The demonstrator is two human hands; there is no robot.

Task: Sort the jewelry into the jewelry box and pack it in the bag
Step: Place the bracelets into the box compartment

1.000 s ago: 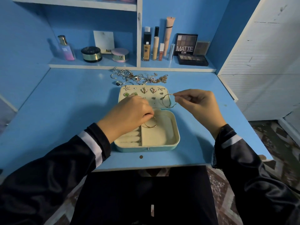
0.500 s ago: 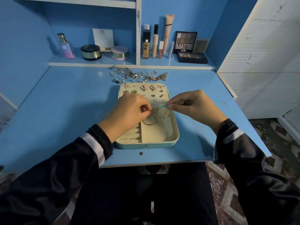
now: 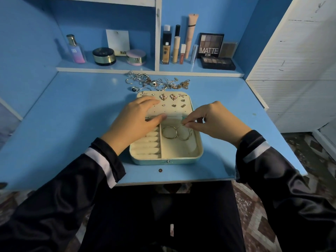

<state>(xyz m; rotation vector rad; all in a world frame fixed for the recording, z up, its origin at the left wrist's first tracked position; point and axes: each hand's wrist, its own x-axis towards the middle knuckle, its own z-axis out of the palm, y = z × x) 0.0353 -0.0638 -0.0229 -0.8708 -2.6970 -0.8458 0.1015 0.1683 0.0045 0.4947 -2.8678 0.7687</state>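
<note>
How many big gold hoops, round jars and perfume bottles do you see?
Big gold hoop earrings: 2
Round lidded makeup jars, one black-and-gold, one pink: 2
Pink-and-purple glass perfume bottle: 1
Total: 5

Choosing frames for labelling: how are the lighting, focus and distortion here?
Head view: dim bluish light; wide-angle warp bends the desk edges; the left hand casts a soft shadow leftward; hoops in the jewelry box look sharp; the jewelry pile glints.
</note>
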